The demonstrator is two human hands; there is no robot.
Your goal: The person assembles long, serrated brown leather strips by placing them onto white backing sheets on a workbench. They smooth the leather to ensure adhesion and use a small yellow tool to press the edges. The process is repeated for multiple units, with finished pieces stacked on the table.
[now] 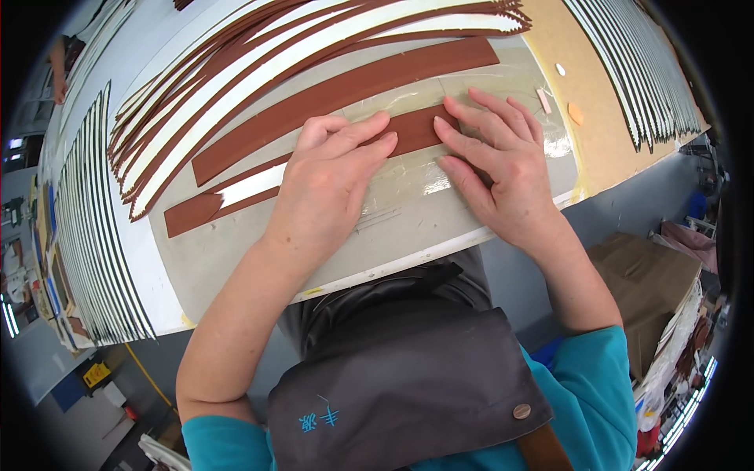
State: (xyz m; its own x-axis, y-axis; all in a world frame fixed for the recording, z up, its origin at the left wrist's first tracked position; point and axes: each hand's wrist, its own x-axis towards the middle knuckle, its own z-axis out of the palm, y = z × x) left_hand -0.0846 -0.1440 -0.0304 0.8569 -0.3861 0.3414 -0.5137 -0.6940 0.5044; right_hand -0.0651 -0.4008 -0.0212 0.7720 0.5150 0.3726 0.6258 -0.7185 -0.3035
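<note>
A long brown strip (415,131) lies across the work board in front of me. On its left part a white band (255,187) shows between the brown edges; between my hands only brown is visible. My left hand (326,177) is closed on the strip, thumb and index finger pinched close together at its middle. With curved fingers my right hand (503,161) grips the strip's right part, the fingertips across it and the thumb by the near edge. Part of the strip is hidden under the left hand. Just beyond lies a plain brown strip (345,98).
Brown-and-white strips with jagged ends (259,86) are heaped at the back. Rows of black-edged pale strips lie at left (98,235) and right (640,78). An orange oval piece (576,114) rests near the board's right side. A brown carton (640,286) stands beyond the near right edge.
</note>
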